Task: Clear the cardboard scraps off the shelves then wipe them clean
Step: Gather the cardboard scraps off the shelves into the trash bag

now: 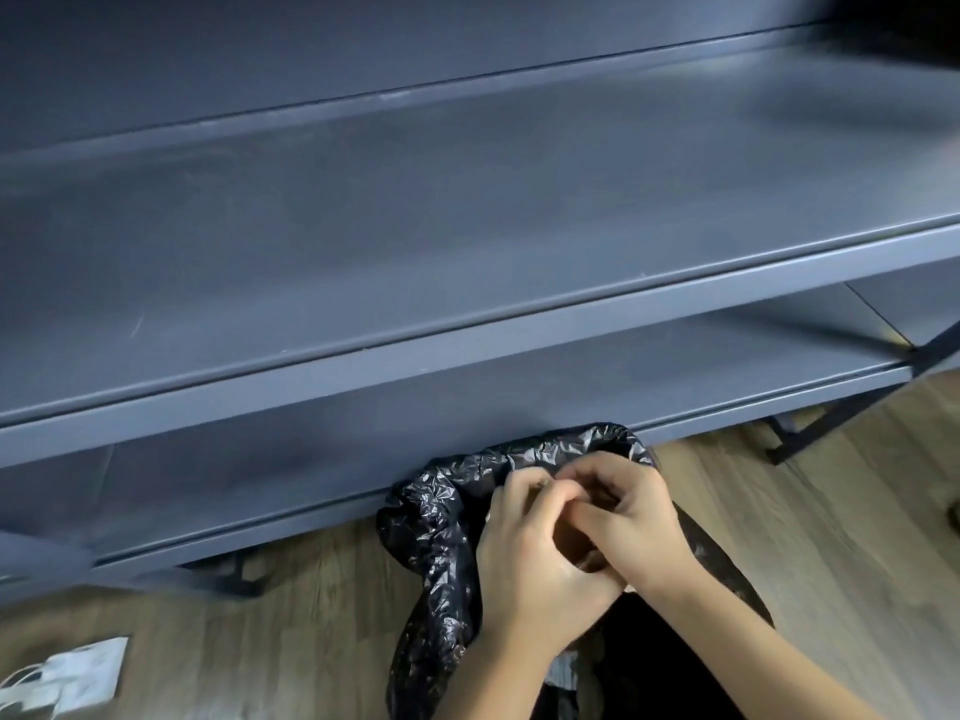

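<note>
Setting: head view, looking down at a dark blue-grey metal shelving unit standing on a wood-plank floor [810, 517].
Upper shelf [415, 226]: a broad flat board that runs across the whole frame. Its surface is matt, with faint pale scuffs near the left end.
Lower shelf [483, 402]: sits beneath the upper one and close to the floor. Its front lip passes just behind the hands.
Shelf foot [241, 571]: a black metal support under the lower shelf, at left. A second one stands at right, near the unit's corner.
Black bin bag [436, 527]: crinkled plastic standing on the floor against the lower shelf's front lip. Its rim curves round behind and to the left of both hands, and its mouth opens below them.
Left hand [519, 558]: held over the bag's mouth with its fingers curled inward, their tips meeting those of the other hand.
Right hand [641, 532]: pressed against the left hand with its fingers likewise curled. Together the two hands close narrowly round a small object.
Brown scrap [569, 537]: a tan piece, seemingly cardboard, that shows only in the gap between the palms, above the bag's opening. Most of it is hidden by the fingers.
White object [78, 672]: lies on the floor at lower left with pale cables beside it. It is too blurred to identify.
</note>
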Action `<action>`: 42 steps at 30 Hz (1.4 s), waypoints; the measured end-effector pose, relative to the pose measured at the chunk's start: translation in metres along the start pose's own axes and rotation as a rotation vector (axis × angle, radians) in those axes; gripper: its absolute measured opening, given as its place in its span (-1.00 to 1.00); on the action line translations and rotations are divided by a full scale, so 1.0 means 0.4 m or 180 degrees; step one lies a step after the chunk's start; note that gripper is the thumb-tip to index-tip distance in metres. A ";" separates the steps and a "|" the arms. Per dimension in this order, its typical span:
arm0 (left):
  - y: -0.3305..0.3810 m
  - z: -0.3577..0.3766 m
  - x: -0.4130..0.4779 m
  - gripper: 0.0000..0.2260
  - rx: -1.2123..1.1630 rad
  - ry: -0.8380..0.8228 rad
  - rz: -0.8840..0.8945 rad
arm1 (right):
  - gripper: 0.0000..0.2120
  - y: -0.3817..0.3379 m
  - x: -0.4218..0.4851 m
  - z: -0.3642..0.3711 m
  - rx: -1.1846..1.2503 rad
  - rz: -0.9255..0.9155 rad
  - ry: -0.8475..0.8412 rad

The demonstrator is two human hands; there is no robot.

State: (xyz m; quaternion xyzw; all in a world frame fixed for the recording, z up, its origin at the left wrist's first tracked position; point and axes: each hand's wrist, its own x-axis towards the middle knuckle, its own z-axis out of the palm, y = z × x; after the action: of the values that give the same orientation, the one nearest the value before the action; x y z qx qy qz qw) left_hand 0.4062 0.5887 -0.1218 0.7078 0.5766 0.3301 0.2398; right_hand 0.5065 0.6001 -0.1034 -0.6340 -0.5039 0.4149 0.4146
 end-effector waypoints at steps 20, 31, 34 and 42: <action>-0.130 0.140 -0.122 -0.57 0.0205 -0.0839 -0.0346 | -0.79 0.246 -0.045 0.053 -0.0876 0.0796 -0.0330; -0.006 0.052 -0.073 -0.61 0.0134 -0.0757 -0.0384 | -0.77 0.107 -0.039 0.008 -0.1018 0.0264 -0.0424; 0.078 0.010 -0.053 -0.60 0.0223 -0.0454 -0.0248 | -0.56 0.020 -0.047 -0.027 -0.0935 0.0087 -0.0394; 0.300 -0.133 -0.088 -0.80 0.0618 0.0207 0.0105 | -0.73 -0.214 -0.163 -0.154 -0.1132 -0.0471 -0.0656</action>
State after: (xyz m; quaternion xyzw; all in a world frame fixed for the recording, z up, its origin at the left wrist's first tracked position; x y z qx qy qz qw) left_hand 0.4414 0.5257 -0.0065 0.7261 0.6016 0.2994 0.1458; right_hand 0.5298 0.5423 0.0038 -0.6127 -0.6541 0.3505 0.2719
